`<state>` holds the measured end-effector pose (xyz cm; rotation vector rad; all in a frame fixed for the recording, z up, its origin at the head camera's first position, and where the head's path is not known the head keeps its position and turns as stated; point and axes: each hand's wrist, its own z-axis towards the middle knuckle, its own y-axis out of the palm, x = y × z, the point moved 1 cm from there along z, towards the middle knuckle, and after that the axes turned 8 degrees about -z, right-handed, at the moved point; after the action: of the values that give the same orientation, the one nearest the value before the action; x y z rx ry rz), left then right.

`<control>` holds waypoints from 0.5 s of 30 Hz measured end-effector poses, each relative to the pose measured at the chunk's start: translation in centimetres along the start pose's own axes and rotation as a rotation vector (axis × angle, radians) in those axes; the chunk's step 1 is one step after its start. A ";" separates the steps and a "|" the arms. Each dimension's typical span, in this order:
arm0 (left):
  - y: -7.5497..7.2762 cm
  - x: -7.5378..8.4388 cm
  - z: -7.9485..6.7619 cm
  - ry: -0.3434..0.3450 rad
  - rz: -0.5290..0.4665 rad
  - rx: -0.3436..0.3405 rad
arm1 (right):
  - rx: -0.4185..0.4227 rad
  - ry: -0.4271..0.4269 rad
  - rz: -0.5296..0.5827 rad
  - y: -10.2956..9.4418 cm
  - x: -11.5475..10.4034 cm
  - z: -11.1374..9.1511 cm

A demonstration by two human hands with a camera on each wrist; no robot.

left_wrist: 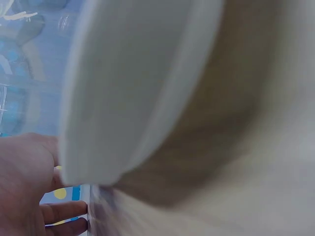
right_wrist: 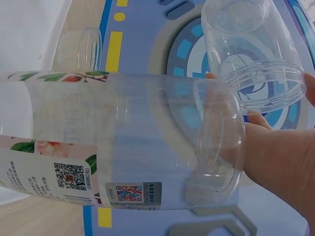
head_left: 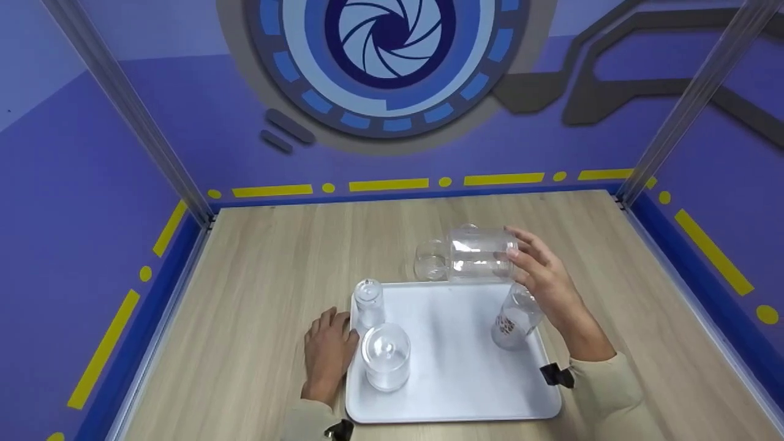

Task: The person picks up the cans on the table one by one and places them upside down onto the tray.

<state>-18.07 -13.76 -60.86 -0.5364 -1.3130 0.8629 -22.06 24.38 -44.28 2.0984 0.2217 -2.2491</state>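
My right hand [head_left: 542, 272] grips a large clear jar [head_left: 481, 254] by its threaded mouth end. The jar lies on its side in the air over the tray's back edge in the head view; the right wrist view shows the threaded rim between thumb and fingers. My left hand [head_left: 331, 346] rests at the left edge of the white tray [head_left: 453, 392], its fingers loosely bent. On the tray stand a narrow clear jar [head_left: 369, 303] and a wider clear jar [head_left: 386, 358] at the left. A clear jar with a printed label [head_left: 514, 318] stands at the right, under my right wrist.
Behind the tray, a small clear jar [head_left: 430, 260] stands on the wooden table [head_left: 257, 294]. Another clear thing [head_left: 469, 226] is mostly hidden behind the held jar. Blue-purple walls [head_left: 153, 153] with metal corner posts enclose the table at the back and sides.
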 end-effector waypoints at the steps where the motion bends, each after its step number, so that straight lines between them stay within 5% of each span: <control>1: 0.0 0.0 0.0 -0.003 -0.007 0.001 | 0.000 -0.001 0.000 0.0 0.0 0.0; 10: -0.7 0.2 0.3 -0.047 -0.143 0.005 | 0.000 -0.003 0.005 0.0 0.0 -0.2; 15: -1.7 0.5 0.4 -0.085 -0.239 0.076 | -0.001 -0.003 0.032 0.1 0.0 -0.2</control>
<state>-18.06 -14.45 -59.15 -0.2786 -1.3835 0.7402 -21.84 24.29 -44.29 2.0820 0.1873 -2.2340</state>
